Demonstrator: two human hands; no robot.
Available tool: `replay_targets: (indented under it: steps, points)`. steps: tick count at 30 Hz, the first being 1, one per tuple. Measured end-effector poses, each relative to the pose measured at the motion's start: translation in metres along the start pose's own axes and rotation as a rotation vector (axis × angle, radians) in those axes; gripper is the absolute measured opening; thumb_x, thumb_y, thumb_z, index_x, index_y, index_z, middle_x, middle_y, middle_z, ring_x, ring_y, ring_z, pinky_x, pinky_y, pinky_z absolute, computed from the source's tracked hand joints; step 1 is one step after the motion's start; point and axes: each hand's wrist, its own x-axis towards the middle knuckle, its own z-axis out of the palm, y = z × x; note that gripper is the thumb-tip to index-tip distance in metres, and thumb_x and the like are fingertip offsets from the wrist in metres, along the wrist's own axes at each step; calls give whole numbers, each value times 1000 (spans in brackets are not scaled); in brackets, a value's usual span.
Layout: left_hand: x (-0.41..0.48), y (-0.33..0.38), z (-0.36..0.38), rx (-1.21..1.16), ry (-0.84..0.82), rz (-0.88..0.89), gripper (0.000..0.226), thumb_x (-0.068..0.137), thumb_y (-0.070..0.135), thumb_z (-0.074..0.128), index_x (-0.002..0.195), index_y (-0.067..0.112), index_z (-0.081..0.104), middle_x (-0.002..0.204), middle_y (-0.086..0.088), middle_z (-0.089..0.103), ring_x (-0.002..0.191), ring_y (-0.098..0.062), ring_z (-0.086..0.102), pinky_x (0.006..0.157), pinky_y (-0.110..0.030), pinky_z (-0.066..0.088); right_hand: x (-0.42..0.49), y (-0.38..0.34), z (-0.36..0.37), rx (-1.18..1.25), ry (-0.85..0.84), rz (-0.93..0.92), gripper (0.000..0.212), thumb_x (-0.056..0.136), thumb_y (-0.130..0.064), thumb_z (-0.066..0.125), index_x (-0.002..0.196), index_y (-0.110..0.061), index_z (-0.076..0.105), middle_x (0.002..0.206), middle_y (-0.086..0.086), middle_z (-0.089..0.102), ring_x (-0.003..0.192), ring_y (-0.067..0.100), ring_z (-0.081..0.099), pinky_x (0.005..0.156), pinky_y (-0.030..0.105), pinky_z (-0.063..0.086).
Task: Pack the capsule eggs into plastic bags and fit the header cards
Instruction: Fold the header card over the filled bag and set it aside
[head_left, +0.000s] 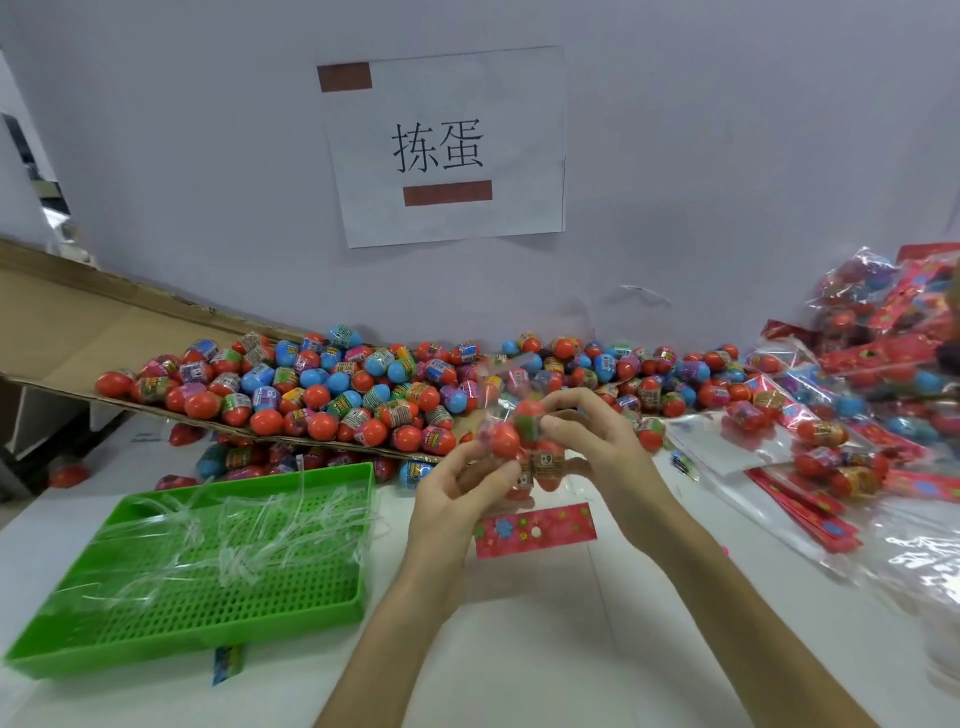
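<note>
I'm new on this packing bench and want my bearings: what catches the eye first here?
The sprawling heap of red and blue plastic capsule eggs on the sloping cardboard sheet along the back wall. In front of it, centre, the left hand and right hand grip a clear plastic bag of eggs; a bright green perforated plastic tray sits at lower left.

Pale wall (208, 156), taped paper sign (447, 145), white table (519, 649), perhaps shelving (31, 171) far left

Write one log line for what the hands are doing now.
step: bagging eggs | left hand: holds bag of capsule eggs | right hand: pinches it | header card: below hands
</note>
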Motion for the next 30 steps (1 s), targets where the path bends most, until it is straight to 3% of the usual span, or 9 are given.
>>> replay_targets:
  steps: [3,7,13,15,19,25,30]
  points:
    - [1,0,0,-1,57,26,39,77,20,86,113,13,75,103,-12,78,95,-35,75,83,-36,61,-1,-4,1,-45,-46,46,22,94,-24,70,115,-22,62,106,-4,68,98,15,67,80,31,58]
    - [3,-1,-1,11,112,52,31,77,21,77,108,21,78,105,-15,77,91,-30,72,90,-45,59,-5,-6,5,-18,-97,45,40,77,-30,70,116,-23,62,101,-2,67,85,8,68,72,24,56]
    - [4,-3,-2,77,161,64,29,91,-6,63,109,13,75,99,-19,76,83,-25,70,73,-29,61,-7,6,13,-117,-56,-59,30,88,-8,76,108,-27,64,90,-3,71,83,18,70,69,30,60]
    - [3,-3,-2,91,171,65,30,91,-9,61,107,11,75,91,-16,74,79,-24,67,70,-29,59,-7,8,15,-145,-47,-71,31,87,-6,76,107,-27,64,89,-3,72,83,21,70,70,40,63]
    - [1,-2,-2,109,152,90,30,91,-6,62,108,15,75,91,-11,76,78,-20,70,68,-25,59,-6,9,14,-163,-39,-83,32,86,-5,76,105,-28,63,89,-4,72,84,21,70,73,43,64]
    - [0,-1,2,72,69,86,28,91,4,73,118,11,68,104,-16,76,94,-30,74,74,-29,59,-5,7,11,-55,-29,-22,37,73,-21,64,110,-24,63,99,5,69,85,18,69,67,20,55]
    - [-1,-2,2,122,75,97,39,76,16,77,114,16,66,97,-14,77,83,-29,72,66,-32,59,-5,4,8,56,-116,-59,49,69,-18,63,118,-22,64,113,-1,68,102,15,67,80,28,58]
